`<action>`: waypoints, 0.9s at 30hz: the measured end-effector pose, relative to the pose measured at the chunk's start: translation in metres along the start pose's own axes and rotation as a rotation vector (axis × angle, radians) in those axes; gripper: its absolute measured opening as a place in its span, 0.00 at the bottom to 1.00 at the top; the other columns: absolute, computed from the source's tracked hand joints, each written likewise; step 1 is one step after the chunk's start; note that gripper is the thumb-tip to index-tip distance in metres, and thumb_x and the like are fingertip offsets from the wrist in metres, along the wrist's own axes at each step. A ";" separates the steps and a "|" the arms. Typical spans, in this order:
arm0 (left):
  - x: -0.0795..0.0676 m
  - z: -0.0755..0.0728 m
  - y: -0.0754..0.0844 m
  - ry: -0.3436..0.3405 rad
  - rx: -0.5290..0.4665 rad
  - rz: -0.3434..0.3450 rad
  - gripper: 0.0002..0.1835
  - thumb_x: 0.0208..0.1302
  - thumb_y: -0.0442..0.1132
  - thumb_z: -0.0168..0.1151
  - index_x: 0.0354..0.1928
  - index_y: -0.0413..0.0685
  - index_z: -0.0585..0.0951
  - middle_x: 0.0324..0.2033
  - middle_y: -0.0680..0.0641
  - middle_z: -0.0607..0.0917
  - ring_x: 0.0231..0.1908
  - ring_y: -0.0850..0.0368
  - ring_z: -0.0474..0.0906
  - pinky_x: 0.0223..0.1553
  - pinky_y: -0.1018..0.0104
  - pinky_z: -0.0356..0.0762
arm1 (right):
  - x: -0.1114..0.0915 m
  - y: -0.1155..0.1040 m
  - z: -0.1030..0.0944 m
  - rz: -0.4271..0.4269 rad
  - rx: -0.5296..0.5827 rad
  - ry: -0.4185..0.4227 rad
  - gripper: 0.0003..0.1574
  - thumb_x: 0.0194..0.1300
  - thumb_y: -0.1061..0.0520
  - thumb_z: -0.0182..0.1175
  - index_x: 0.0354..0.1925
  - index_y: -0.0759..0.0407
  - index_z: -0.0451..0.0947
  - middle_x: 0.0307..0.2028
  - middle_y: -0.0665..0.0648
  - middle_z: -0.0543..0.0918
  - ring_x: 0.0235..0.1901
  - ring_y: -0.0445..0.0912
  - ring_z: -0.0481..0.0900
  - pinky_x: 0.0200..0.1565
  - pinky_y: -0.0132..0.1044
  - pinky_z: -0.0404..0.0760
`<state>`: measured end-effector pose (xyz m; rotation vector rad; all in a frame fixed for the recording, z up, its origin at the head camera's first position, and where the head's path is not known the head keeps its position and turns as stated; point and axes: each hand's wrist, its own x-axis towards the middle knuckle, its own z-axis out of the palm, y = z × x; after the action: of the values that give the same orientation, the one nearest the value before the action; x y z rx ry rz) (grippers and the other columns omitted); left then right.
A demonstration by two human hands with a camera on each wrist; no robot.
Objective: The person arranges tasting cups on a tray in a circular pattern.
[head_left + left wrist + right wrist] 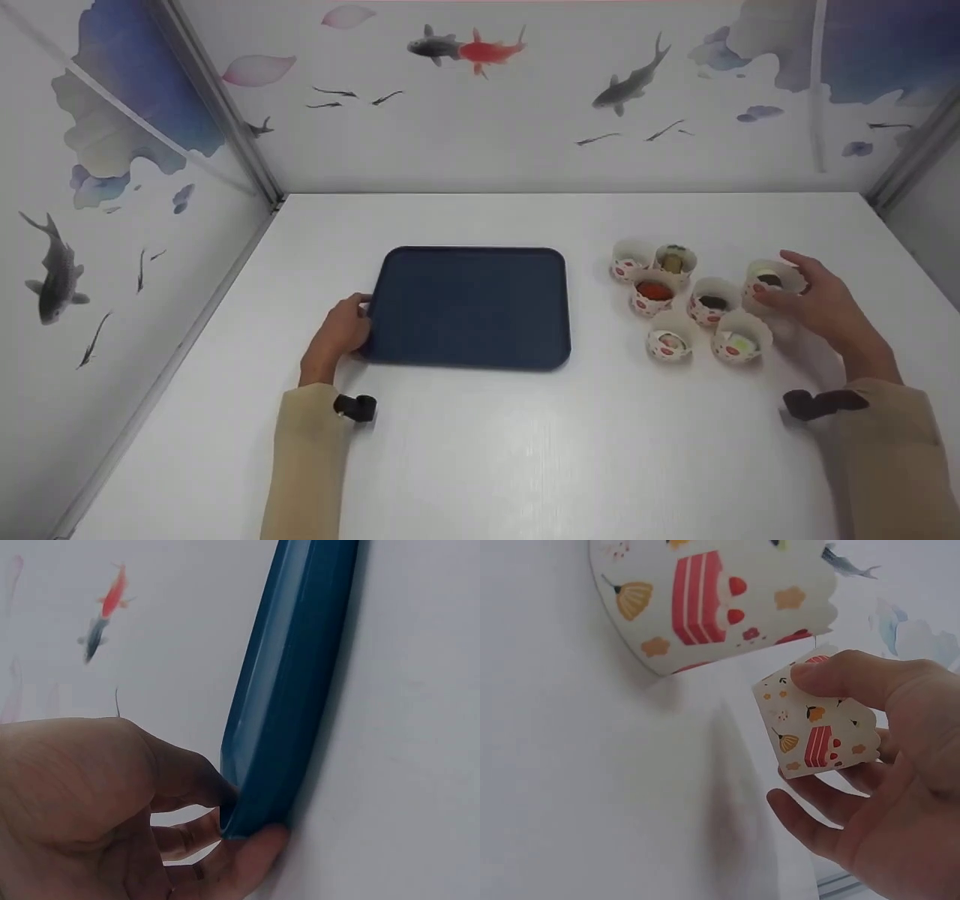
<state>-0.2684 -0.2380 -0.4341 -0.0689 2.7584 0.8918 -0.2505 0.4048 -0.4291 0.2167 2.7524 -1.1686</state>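
My left hand (345, 328) grips the left edge of a dark blue tray (472, 307). In the left wrist view the thumb lies on the tray's rim (259, 787) and fingertips reach under it. My right hand (829, 304) holds a paper cup (810, 716) with a scalloped rim, printed with cake slices and flowers. Its thumb is on the near side of the cup and its fingers on the far side. Something dark with a pale part is inside this cup, seen in the head view.
Several similar cups stand grouped right of the tray: one with orange-red filling (652, 292), one with dark filling (714, 301), one with a brownish piece (673, 262), one with pale green (741, 341). A white table (480, 442) lies beneath, with printed panels (555, 157) behind.
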 end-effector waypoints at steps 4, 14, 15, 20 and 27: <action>0.000 0.001 0.001 0.000 -0.001 0.001 0.28 0.73 0.31 0.39 0.73 0.33 0.61 0.62 0.29 0.74 0.61 0.38 0.73 0.67 0.44 0.71 | -0.003 -0.007 0.000 0.007 0.015 0.030 0.64 0.68 0.35 0.61 0.80 0.56 0.33 0.77 0.76 0.36 0.74 0.77 0.39 0.68 0.77 0.51; 0.000 0.000 0.003 -0.006 0.004 -0.002 0.28 0.73 0.30 0.37 0.74 0.34 0.60 0.63 0.28 0.73 0.63 0.37 0.71 0.69 0.43 0.68 | -0.003 -0.027 0.005 0.013 0.020 0.064 0.61 0.69 0.38 0.60 0.80 0.58 0.35 0.78 0.74 0.38 0.75 0.74 0.41 0.69 0.75 0.53; 0.000 0.000 0.002 -0.004 -0.001 -0.004 0.28 0.73 0.30 0.37 0.74 0.34 0.60 0.63 0.28 0.73 0.63 0.37 0.71 0.69 0.43 0.69 | -0.003 -0.030 0.005 0.007 0.019 0.063 0.61 0.69 0.38 0.60 0.80 0.58 0.35 0.78 0.74 0.39 0.75 0.74 0.42 0.69 0.75 0.54; 0.000 0.001 0.001 0.005 -0.015 0.002 0.28 0.72 0.30 0.37 0.74 0.34 0.60 0.62 0.28 0.72 0.62 0.36 0.72 0.68 0.43 0.69 | -0.005 -0.042 0.006 -0.021 -0.002 0.068 0.58 0.70 0.41 0.60 0.80 0.57 0.37 0.77 0.76 0.45 0.74 0.74 0.47 0.69 0.74 0.56; -0.003 0.001 0.001 0.000 -0.023 -0.007 0.28 0.73 0.30 0.38 0.74 0.36 0.60 0.63 0.28 0.72 0.63 0.36 0.72 0.68 0.43 0.70 | -0.008 -0.061 0.012 -0.057 0.006 0.060 0.57 0.70 0.40 0.60 0.80 0.57 0.39 0.75 0.76 0.52 0.72 0.73 0.55 0.68 0.73 0.60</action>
<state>-0.2656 -0.2372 -0.4336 -0.0823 2.7465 0.9211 -0.2532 0.3535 -0.3933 0.1773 2.8248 -1.2029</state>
